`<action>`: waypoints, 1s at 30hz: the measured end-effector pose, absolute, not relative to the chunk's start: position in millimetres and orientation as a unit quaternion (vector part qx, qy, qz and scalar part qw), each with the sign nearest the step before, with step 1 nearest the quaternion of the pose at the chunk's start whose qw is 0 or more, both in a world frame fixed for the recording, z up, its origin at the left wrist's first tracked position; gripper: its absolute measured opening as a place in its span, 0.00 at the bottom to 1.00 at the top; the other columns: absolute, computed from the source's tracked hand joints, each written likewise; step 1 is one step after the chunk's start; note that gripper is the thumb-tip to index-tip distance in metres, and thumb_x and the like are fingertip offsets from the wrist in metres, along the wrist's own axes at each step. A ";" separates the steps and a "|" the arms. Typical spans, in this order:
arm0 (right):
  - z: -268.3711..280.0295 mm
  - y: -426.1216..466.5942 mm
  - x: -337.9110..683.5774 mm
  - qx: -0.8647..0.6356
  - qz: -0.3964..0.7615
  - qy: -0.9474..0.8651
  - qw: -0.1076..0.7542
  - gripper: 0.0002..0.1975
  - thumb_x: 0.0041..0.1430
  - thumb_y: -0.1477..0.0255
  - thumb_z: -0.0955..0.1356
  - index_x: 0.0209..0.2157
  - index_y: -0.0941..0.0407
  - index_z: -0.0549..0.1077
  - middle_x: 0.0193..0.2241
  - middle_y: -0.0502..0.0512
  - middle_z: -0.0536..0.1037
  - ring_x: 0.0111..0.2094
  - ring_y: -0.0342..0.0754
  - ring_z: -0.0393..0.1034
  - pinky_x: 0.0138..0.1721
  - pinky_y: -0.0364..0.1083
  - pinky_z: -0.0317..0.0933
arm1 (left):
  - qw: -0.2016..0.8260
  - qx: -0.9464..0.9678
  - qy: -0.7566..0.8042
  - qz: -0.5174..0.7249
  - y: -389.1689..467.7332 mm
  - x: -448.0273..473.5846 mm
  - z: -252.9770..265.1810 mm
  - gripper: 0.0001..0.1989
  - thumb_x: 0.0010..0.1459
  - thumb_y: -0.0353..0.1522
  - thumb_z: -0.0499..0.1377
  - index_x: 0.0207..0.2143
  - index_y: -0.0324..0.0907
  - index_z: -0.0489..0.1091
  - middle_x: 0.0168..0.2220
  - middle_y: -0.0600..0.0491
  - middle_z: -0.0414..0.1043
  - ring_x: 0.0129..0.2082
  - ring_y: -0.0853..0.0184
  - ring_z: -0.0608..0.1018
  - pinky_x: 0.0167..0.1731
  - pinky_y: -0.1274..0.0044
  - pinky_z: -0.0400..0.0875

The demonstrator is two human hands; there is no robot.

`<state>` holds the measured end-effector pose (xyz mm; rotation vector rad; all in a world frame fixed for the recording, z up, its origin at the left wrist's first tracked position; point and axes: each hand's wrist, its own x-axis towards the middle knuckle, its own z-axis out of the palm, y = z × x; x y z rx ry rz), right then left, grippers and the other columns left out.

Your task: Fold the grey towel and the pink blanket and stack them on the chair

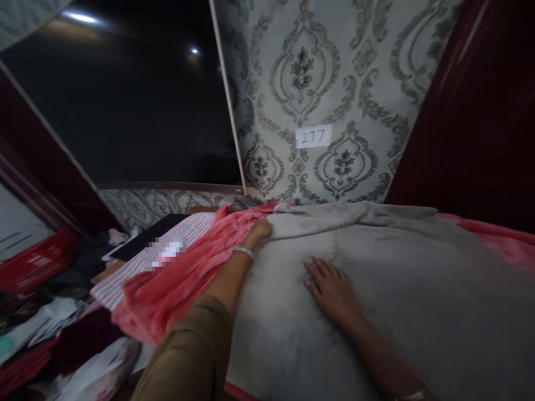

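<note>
A large grey fleecy cloth (288, 328) lies spread in front of me, with a fold running along its far side and a bit of red edge at the near left corner. Whether it is a blanket or a garment, I cannot tell. My left hand (261, 227), with a band on its wrist, is closed at the cloth's far left edge and seems to pinch it. Fingers outstretched, my right hand (330, 287) rests flat on the middle of the cloth. Pink fleecy fabric (175, 284) lies rumpled to the left of the cloth, and more shows at the far right.
Striped fabric (196, 225) lies left of the pink fabric, beside a dark flat panel (150, 236). Farther left are a red box (37, 262) and heaped bags and cloths. Behind stand a large black screen (134, 100) and a patterned wall bearing a "277" label (313, 136).
</note>
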<state>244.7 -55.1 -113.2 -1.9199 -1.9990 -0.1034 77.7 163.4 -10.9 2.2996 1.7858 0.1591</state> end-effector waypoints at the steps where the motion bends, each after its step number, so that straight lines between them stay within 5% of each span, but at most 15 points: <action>1: -112.4 -55.2 243.8 -0.680 -0.033 -0.708 0.187 0.26 0.68 0.66 0.61 0.64 0.54 0.70 0.67 0.60 0.66 0.66 0.62 0.60 0.64 0.64 0.56 | 0.107 0.771 0.625 0.054 176.4 82.1 -12.4 0.21 0.68 0.36 0.53 0.55 0.32 0.73 0.57 0.33 0.74 0.58 0.55 0.77 0.55 0.71 0.70; 10: -94.7 -59.1 239.3 -0.689 0.049 -0.694 0.201 0.27 0.68 0.68 0.63 0.67 0.53 0.67 0.68 0.59 0.63 0.69 0.61 0.54 0.68 0.65 0.49 | 0.083 0.733 0.661 0.136 244.7 102.7 -15.8 0.19 0.64 0.38 0.60 0.50 0.32 0.77 0.48 0.37 0.80 0.48 0.57 0.82 0.42 0.76 0.72; 15: -75.6 -62.0 238.1 -0.706 0.125 -0.674 0.176 0.29 0.68 0.68 0.62 0.69 0.51 0.63 0.71 0.55 0.56 0.72 0.59 0.47 0.71 0.64 0.41 | 0.043 0.711 0.662 0.234 264.3 90.7 -12.6 0.21 0.72 0.36 0.48 0.59 0.35 0.69 0.53 0.37 0.76 0.54 0.56 0.78 0.46 0.72 0.73; 21: -76.5 -61.8 239.1 -0.710 0.140 -0.667 0.179 0.29 0.68 0.68 0.62 0.70 0.49 0.62 0.72 0.53 0.54 0.72 0.56 0.45 0.72 0.62 0.39 | 0.075 0.716 0.650 0.244 269.6 86.2 -44.7 0.21 0.65 0.40 0.62 0.55 0.38 0.70 0.54 0.43 0.73 0.50 0.59 0.78 0.49 0.63 0.76; 30: -84.2 -62.4 242.6 -0.697 0.091 -0.685 0.190 0.27 0.71 0.65 0.61 0.69 0.51 0.64 0.71 0.56 0.58 0.71 0.57 0.49 0.71 0.61 0.43 | 0.112 0.742 0.623 0.221 257.2 79.7 -20.8 0.19 0.67 0.37 0.60 0.57 0.39 0.69 0.54 0.44 0.74 0.50 0.59 0.78 0.50 0.64 0.76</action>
